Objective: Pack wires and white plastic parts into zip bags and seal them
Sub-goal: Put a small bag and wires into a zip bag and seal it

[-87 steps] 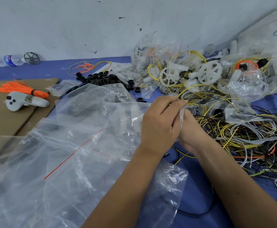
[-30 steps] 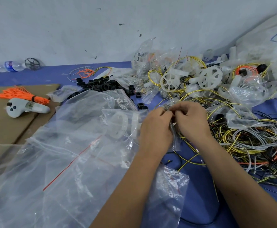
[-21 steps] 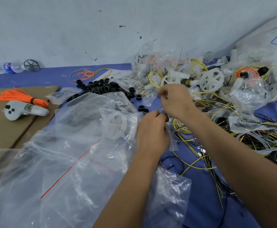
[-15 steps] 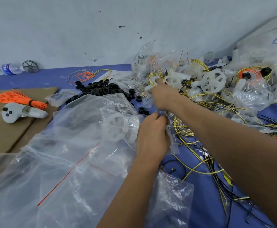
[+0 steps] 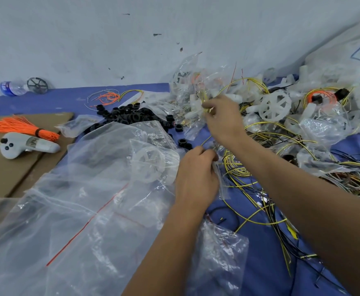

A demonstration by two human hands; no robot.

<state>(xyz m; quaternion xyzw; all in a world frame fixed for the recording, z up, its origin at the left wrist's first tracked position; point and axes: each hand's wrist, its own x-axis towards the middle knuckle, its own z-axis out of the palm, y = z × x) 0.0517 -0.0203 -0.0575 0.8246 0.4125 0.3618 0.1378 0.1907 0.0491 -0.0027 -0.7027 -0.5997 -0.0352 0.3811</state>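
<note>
My left hand (image 5: 196,178) pinches the mouth of a small clear zip bag (image 5: 153,165) that holds a white plastic wheel. My right hand (image 5: 221,118) is stretched forward over the pile, its fingers pinching a thin yellow wire (image 5: 205,105) beside white plastic parts (image 5: 276,105). Yellow and black wires (image 5: 249,182) trail across the blue cloth between my forearms. A heap of larger clear zip bags (image 5: 78,210) with red seal lines lies at the left.
Black rings (image 5: 127,116) lie piled behind the bags. An orange wire bundle (image 5: 18,127) and a white controller (image 5: 23,144) rest on brown cardboard (image 5: 1,178). A water bottle (image 5: 6,88) lies by the wall. Grey and coloured wires (image 5: 356,180) tangle at right.
My right hand left the bag's mouth and reached forward and up into the pile of parts and wires. My left hand stayed on the small bag.
</note>
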